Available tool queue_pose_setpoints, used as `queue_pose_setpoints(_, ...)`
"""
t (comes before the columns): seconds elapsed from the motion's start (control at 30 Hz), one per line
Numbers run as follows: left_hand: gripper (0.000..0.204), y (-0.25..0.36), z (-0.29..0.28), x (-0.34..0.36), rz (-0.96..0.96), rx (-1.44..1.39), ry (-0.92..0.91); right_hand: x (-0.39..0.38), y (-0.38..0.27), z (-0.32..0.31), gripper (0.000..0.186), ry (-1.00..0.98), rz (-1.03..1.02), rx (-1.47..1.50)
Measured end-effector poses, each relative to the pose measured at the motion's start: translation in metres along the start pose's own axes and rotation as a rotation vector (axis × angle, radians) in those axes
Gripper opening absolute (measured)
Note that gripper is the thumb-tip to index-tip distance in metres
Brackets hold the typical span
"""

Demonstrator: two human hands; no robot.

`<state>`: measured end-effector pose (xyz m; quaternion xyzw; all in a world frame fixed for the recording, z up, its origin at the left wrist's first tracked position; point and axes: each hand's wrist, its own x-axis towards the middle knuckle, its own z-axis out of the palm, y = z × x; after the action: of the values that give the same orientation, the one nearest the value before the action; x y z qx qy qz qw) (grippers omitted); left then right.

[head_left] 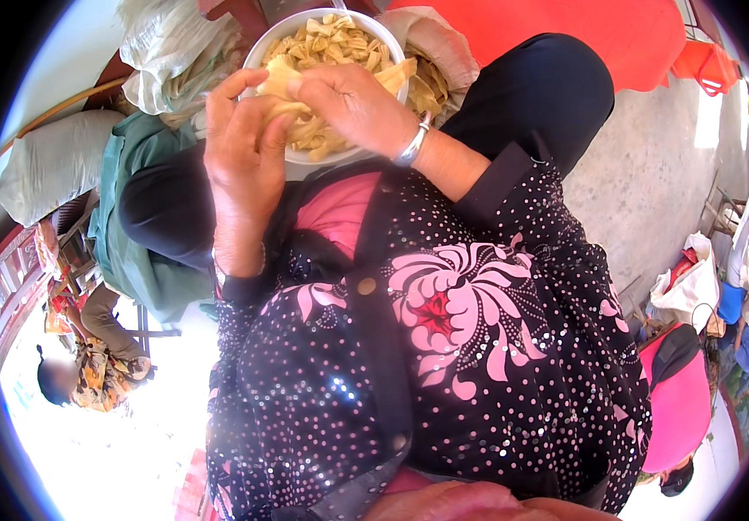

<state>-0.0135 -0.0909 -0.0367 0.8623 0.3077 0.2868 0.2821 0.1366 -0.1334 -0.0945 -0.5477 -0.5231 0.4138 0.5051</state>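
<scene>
Between my two hands is a pale yellow, ribbed strip (281, 80) that looks like dried husk. My left hand (243, 143) has its fingers curled round the strip's left side. From the other side, my right hand (353, 102) pinches it with the thumb on top; a silver bracelet circles that wrist. Both hands are over a white bowl (387, 36) near my lap. A heap of similar yellow pieces (327, 45) fills the bowl, some folded or knotted-looking. Part of the heap is hidden under my hands.
Beyond the bowl stands an open sack (433, 33) with more dry pieces. White plastic bags (166, 52) and a grey sack (58, 165) lie to the left, beside green cloth (144, 217). Red sheeting (565, 35) spreads far right. Other people (101, 369) sit nearby.
</scene>
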Motion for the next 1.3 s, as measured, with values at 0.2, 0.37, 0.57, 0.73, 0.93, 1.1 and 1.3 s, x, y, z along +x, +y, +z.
queue_pose_setpoints(0.2, 0.009, -0.006, 0.01, -0.01, -0.151, -0.141, -0.033, -0.007, 0.003, -0.01, 0.041, -0.156, -0.034, 0.039)
queue_pose_setpoints(0.37, 0.012, -0.024, 0.014, -0.009, -0.502, -0.641, -0.1, -0.011, 0.001, -0.014, 0.039, -0.111, -0.111, -0.006)
queue_pose_setpoints(0.57, 0.02, -0.008, 0.019, -0.005, -0.723, -1.479, -0.037, -0.017, -0.011, -0.016, 0.029, -0.072, 0.067, 0.188)
queue_pose_setpoints(0.73, 0.021, -0.021, 0.022, -0.009, -0.761, -1.558, 0.009, -0.016, -0.005, -0.015, 0.031, -0.082, 0.002, 0.138)
queue_pose_setpoints(0.93, 0.026, -0.01, 0.027, -0.008, -0.541, -1.077, -0.025, -0.02, -0.001, -0.017, 0.039, -0.096, 0.201, 0.327)
queue_pose_setpoints(1.1, 0.036, -0.018, 0.029, -0.007, -0.279, -0.596, -0.114, -0.02, 0.005, -0.014, 0.043, 0.001, 0.246, 0.496)
queue_pose_setpoints(1.3, 0.039, -0.017, 0.041, -0.003, -0.319, -0.497, -0.061, -0.021, 0.006, -0.012, 0.037, -0.06, 0.257, 0.278)
